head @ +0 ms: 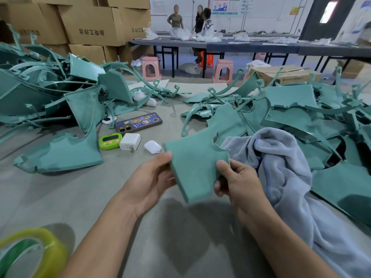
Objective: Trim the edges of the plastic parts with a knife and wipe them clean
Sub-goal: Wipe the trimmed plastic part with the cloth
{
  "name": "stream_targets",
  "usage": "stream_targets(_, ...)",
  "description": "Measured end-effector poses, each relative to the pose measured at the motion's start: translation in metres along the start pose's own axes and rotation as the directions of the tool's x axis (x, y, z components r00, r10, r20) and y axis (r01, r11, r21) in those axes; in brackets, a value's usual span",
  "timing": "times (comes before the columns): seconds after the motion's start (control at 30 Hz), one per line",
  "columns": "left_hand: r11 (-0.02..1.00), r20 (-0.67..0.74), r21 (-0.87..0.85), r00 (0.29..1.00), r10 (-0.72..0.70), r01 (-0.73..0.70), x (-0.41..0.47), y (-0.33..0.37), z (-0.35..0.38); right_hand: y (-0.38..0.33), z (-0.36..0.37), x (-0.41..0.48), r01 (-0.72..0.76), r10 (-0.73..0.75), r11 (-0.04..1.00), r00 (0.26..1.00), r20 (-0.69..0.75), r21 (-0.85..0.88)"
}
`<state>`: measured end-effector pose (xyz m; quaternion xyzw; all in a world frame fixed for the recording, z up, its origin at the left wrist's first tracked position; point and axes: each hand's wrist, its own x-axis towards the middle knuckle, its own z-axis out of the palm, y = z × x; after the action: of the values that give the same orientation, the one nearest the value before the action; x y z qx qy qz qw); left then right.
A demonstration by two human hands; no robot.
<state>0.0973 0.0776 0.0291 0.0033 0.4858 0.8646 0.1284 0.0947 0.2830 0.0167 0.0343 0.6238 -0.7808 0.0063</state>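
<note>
A flat teal plastic part with a notched upper edge is held up above the grey table. My left hand grips its left edge, thumb on top. My right hand pinches its right edge between thumb and fingers. A pale blue-grey cloth lies bunched just to the right of my right hand, trailing toward the near right corner. No knife is visible.
Heaps of teal plastic parts lie at left and right. A phone, green timer, white charger and earbud case sit ahead. A yellow tape roll is near left. People stand at a far table.
</note>
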Motion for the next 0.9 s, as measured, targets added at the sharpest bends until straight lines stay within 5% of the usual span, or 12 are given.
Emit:
stream_targets(0.07, 1.0, 0.084, 0.022, 0.996, -0.021, 0.019, -0.001, -0.006, 0.004, -0.002, 0.007, -0.006, -0.081, 0.079, 0.997, 0.989, 0.122, 0.014)
stream_targets(0.17, 0.998, -0.04, 0.062, 0.999, 0.031, -0.028, 0.003, -0.008, 0.009, -0.004, 0.004, -0.008, 0.037, 0.0, 0.936, 0.994, 0.106, -0.35)
stream_targets(0.23, 0.995, -0.14, 0.017, 0.985, 0.101, -0.099, 0.006, -0.003, 0.007, -0.013, -0.01, -0.004, 0.247, -0.349, 0.716, 0.937, -0.029, -0.653)
stream_targets(0.3, 0.983, -0.221, -0.024, 0.96, 0.173, -0.182, 0.007, 0.001, 0.004, -0.024, -0.028, 0.003, 0.279, -0.651, 0.361, 0.759, -0.027, -0.89)
stream_targets(0.37, 0.969, -0.298, -0.005, 0.925, 0.234, -0.247, 0.007, 0.003, 0.004, -0.03, -0.048, 0.015, 0.053, -0.601, 0.106, 0.799, -0.022, -0.993)
stream_targets(0.43, 0.958, -0.34, 0.016, 0.9, 0.274, -0.285, 0.008, 0.003, 0.006, -0.031, -0.06, 0.024, -0.129, -0.389, 0.003, 0.914, -0.12, -0.992)
stream_targets(0.5, 0.949, -0.359, 0.013, 0.884, 0.299, -0.315, 0.009, 0.002, 0.009, -0.038, -0.062, 0.028, -0.179, -0.295, 0.063, 0.937, -0.189, -0.982)
stream_targets(0.6, 0.937, -0.384, 0.059, 0.859, 0.339, -0.344, 0.009, -0.001, 0.011, -0.049, -0.055, 0.02, 0.003, -0.489, 0.357, 0.853, -0.184, -0.934)
stream_targets(0.63, 0.936, -0.389, 0.067, 0.854, 0.344, -0.346, 0.01, -0.001, 0.013, -0.054, -0.049, 0.012, 0.121, -0.598, 0.375, 0.789, -0.14, -0.919)
stream_targets(0.7, 0.938, -0.384, 0.086, 0.858, 0.342, -0.335, 0.01, -0.003, 0.016, -0.061, -0.023, -0.01, 0.311, -0.74, 0.248, 0.672, 0.028, -0.917)
stream_targets(0.77, 0.943, -0.325, 0.124, 0.885, 0.334, -0.31, 0.008, -0.005, 0.019, -0.06, 0.011, -0.028, 0.474, -0.734, 0.119, 0.634, 0.244, -0.873)
stream_targets(0.9, 0.974, -0.058, 0.056, 0.973, 0.224, -0.221, 0.003, -0.011, 0.025, -0.034, 0.063, -0.028, 0.568, -0.559, 0.217, 0.739, 0.376, -0.794)
